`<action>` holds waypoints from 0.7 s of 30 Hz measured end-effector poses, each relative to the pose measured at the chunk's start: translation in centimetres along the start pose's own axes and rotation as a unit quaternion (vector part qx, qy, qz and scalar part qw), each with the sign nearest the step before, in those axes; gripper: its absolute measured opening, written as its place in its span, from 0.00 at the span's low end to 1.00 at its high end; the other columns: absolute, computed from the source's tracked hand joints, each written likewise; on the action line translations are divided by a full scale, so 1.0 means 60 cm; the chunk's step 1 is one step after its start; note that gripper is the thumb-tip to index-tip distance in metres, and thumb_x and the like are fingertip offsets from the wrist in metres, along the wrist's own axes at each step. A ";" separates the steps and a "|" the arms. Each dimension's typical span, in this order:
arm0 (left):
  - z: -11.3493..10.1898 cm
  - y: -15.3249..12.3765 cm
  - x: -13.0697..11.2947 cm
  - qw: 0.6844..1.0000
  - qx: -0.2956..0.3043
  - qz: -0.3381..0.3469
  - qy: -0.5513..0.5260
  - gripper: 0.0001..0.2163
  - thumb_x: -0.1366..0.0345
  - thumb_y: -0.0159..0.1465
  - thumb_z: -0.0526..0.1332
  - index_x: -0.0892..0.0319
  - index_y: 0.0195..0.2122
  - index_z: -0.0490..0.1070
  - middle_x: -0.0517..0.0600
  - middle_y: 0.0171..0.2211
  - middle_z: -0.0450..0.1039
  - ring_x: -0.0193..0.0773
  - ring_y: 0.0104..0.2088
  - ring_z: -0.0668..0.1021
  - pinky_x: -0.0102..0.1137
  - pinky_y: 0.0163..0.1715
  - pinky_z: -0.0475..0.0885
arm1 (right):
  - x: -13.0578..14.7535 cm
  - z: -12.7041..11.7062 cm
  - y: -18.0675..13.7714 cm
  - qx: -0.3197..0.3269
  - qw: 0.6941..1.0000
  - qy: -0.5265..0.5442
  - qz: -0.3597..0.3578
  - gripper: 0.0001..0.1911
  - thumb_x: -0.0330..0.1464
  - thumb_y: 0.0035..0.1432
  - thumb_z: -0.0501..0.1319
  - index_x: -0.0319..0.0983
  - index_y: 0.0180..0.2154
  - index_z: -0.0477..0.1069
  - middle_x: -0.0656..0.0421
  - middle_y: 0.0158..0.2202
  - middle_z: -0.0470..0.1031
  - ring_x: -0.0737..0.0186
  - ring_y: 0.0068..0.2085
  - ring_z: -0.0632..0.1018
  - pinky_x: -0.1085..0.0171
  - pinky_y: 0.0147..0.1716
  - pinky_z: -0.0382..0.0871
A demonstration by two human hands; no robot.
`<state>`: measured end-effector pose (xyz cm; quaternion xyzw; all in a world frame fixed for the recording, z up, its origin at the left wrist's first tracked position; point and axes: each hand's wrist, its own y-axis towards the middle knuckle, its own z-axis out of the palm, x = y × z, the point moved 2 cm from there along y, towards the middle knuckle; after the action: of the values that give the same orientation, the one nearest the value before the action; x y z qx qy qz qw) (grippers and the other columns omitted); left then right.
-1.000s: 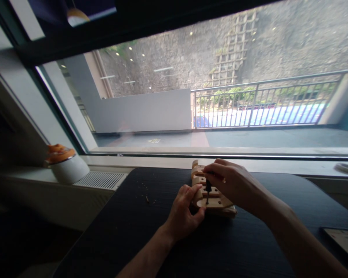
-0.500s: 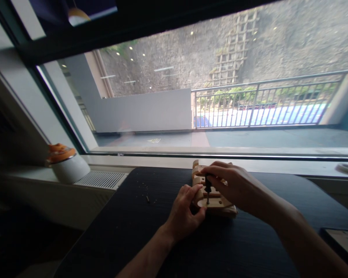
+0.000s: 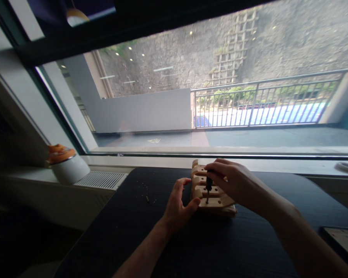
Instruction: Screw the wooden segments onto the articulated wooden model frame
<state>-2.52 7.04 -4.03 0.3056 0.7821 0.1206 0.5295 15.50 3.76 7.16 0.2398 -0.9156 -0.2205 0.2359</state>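
Note:
A pale wooden slatted piece (image 3: 214, 203) with curved ends and round holes lies on the dark table. My right hand (image 3: 234, 180) grips the black handle of a screwdriver (image 3: 209, 183) from above. The screwdriver stands nearly upright, its metal tip down on the nearest slat, close to that slat's left end. At the left side of the wooden piece is my left hand (image 3: 175, 206), fingers and thumb apart. Its thumb tip rests at the near left corner of the wood; whether the index finger touches the wood, I cannot tell. My right hand hides part of the wood's right side.
On the table (image 3: 127, 231), a small screw-like part (image 3: 147, 199) and several tiny bits lie left of my hands. A dark-edged tray-like object (image 3: 342, 241) is at the right edge. Beyond are a white pot with an orange top (image 3: 66, 164), a vent (image 3: 101, 180) and a window.
My left hand has loosened from the wooden piece and spread its fingers, shifting slightly left. The screwdriver remains on the same slat in my right hand.

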 end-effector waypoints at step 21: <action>0.016 -0.013 0.007 0.998 0.031 -0.024 0.042 0.38 0.65 0.50 0.68 0.54 0.62 0.53 0.55 0.53 0.64 0.46 0.50 0.69 0.44 0.55 0.65 | 0.005 -0.010 -0.006 0.022 1.000 -0.009 0.016 0.12 0.31 0.62 0.54 0.40 0.39 0.76 0.57 0.36 0.77 0.63 0.32 0.76 0.66 0.31 0.65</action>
<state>-2.01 6.58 -5.14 0.2977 0.8140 0.0965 0.4893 15.68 3.15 7.56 0.2284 -0.9260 -0.1985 0.2257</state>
